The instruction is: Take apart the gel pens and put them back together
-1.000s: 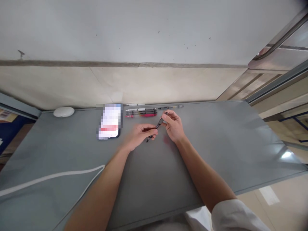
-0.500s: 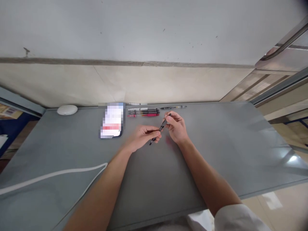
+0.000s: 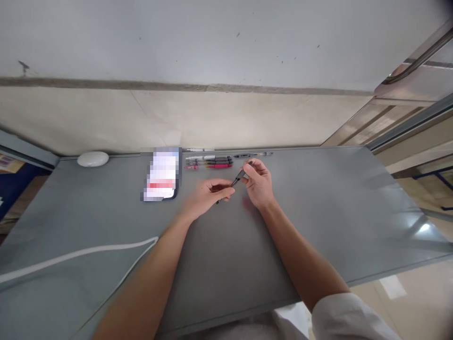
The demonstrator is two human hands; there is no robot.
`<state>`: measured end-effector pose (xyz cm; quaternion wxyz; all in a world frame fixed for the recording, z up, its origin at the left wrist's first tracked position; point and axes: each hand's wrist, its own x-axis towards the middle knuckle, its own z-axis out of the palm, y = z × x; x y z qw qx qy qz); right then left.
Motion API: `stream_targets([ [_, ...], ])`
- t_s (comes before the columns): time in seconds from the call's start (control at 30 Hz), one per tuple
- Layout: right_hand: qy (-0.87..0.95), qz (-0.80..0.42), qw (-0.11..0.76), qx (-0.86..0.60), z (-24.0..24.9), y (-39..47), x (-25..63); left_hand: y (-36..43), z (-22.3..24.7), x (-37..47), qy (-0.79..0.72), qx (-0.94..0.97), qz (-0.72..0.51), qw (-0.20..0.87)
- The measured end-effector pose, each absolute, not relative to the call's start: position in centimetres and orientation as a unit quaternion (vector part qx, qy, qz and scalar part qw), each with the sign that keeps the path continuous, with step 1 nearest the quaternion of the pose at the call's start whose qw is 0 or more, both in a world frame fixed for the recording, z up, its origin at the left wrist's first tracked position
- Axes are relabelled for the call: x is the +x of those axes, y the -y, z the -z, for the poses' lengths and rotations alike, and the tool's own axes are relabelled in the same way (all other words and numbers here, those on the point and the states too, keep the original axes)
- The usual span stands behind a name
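A slim black pen [image 3: 238,179] is held slantwise above the grey table, between both my hands. My left hand [image 3: 211,196] pinches its lower end, and a dark tip pokes out below the fingers. Closed on the upper end is my right hand [image 3: 257,181], thumb lying along the barrel. Just beyond the hands lie several pens side by side, among them a red pen [image 3: 219,165] and a white pen [image 3: 200,157]. Another black pen [image 3: 253,154] rests to the right of that row.
Left of the pens is a phone [image 3: 162,174] with a lit, blurred screen. A white oval object [image 3: 92,159] sits near the table's back left corner. A white cable [image 3: 88,250] crosses the left side of the grey table [image 3: 339,212], which meets a tiled wall [image 3: 247,118].
The pen lies at a flatter slant, and less of its lower end shows below my left fingers. Both hands still grip it. The whole view has shifted slightly.
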<state>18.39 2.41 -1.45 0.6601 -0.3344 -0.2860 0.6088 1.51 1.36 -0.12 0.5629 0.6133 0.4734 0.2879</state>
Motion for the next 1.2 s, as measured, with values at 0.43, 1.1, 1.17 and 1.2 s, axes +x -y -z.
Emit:
stream_targets([
  [0.43,0.324,-0.635,0.634,-0.3,1.89,-2.35,18.64,-1.11,0.29,1.56,-0.432,0.621,-0.282,0.59],
  [1.1,0.314,-0.641,0.632,-0.301,1.84,-2.39,18.7,-0.93,0.15,1.62,-0.415,0.582,-0.282,0.64],
  [1.17,0.303,-0.635,0.641,-0.305,1.82,-2.45,18.7,-0.97,0.17,1.63,-0.43,0.583,-0.287,0.626],
  [1.2,0.297,-0.63,0.647,-0.309,1.8,-2.49,18.69,-1.02,0.21,1.63,-0.445,0.586,-0.291,0.611],
])
